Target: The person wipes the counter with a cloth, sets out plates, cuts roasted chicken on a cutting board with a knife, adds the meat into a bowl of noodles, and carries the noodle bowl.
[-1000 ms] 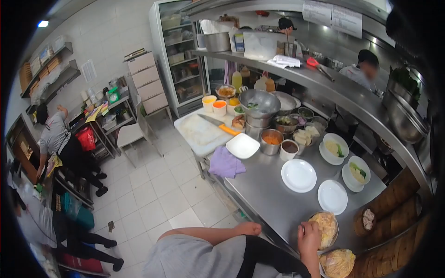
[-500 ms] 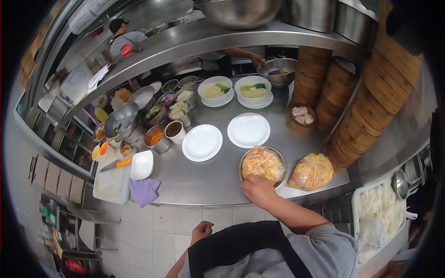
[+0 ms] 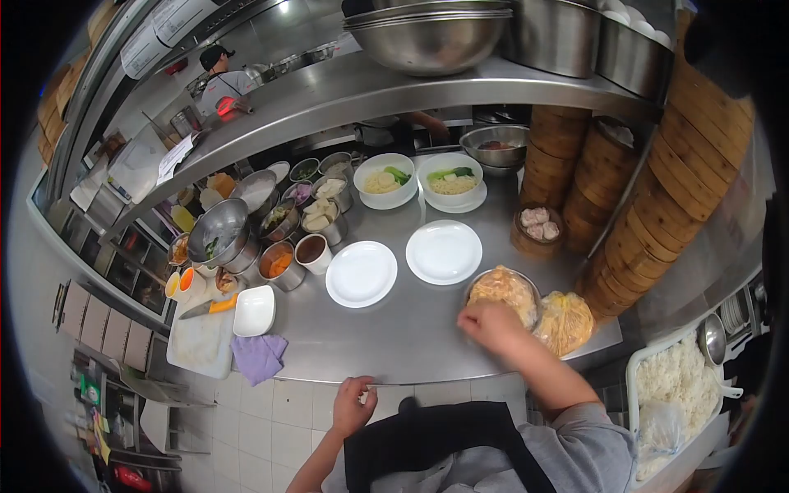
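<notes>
My right hand [image 3: 493, 329] is at the near left rim of a round metal bowl [image 3: 538, 306], its fingers curled and closed there; the fingertips are partly hidden. A clear plastic bag of orange-yellow food [image 3: 503, 289] fills the bowl. Against the bowl's right side rests a second, tied bag of similar food [image 3: 565, 323]. My left hand [image 3: 353, 407] hangs by the counter's front edge, fingers loosely bent and apart, holding nothing. Two white plates [image 3: 362, 274] lie on the counter beyond my hands. Behind them stand two white bowls of noodles with greens [image 3: 386, 181].
Bamboo steamers [image 3: 633, 238] are stacked at the right, near a small steamer of dumplings [image 3: 538, 232]. Ingredient tins, a knife [image 3: 209, 307], a cutting board [image 3: 201, 345] and a purple cloth [image 3: 259, 357] occupy the left. An overhead shelf [image 3: 329, 90] spans the counter. Co-workers stand beyond.
The metal bowl with its bag has slid right, up against the tied bag, my right hand moving with it. My left hand has risen toward the counter edge. The co-worker's hand has left the far bowl.
</notes>
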Demonstrator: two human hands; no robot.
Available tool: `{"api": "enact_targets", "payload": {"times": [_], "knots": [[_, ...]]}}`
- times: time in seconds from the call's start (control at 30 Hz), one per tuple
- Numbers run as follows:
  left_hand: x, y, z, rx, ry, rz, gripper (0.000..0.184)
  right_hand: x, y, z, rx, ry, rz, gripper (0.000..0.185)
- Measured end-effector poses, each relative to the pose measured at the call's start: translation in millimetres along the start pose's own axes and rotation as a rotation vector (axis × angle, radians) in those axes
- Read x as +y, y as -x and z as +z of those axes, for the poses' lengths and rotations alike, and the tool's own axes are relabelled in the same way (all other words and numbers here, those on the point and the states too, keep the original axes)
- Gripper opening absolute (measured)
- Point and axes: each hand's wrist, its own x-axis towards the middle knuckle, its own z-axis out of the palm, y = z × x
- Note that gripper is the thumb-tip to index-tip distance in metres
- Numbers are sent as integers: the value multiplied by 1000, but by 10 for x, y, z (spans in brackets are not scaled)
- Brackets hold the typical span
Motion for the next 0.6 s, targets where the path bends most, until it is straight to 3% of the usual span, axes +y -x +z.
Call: {"api": "enact_targets", "payload": {"times": [0.07, 0.1, 0.13, 0.17, 0.2, 0.23, 0.27, 0.3, 0.33, 0.37, 0.4, 0.43, 0.6], "knots": [[-102, -179, -110, 100, -99, 97, 29, -71, -318, -351, 28, -155, 159, 24], [-168, -241, -171, 194, -200, 189, 30, 59, -593, -421, 132, -199, 134, 26], [-281, -294, -211, 185, -190, 118, 38, 290, -918, -445, 231, -244, 111, 30], [-389, -341, -231, 189, -188, 106, 38, 649, -1325, -414, 360, -490, -45, 34], [-475, -422, -270, 244, -243, 112, 42, 719, -1644, -612, 294, -720, 195, 22], [-581, -514, -297, 304, -297, 119, 47, 790, -1956, -698, 438, -969, 342, 16], [-729, -575, -292, 307, -307, 97, 52, 1088, -2301, -833, 341, -1201, 294, 11], [-788, -611, -286, 331, -297, 79, 52, 1594, -2699, -780, 597, -1403, 447, 10], [-836, -660, -285, 354, -327, 68, 52, 1658, -2856, -852, 715, -1572, 423, 10], [-887, -711, -282, 379, -358, 54, 51, 1880, -3000, -841, 744, -1614, 311, 8], [-855, -725, -302, 367, -354, 55, 50, 1645, -3109, -906, 903, -1684, 350, 7], [-806, -716, -334, 348, -351, 60, 50, 2133, -3432, -858, 1026, -1580, 535, 10], [-892, -764, -304, 350, -349, 46, 38, 2341, -3941, -763, 1287, -1475, 655, 23]]}}
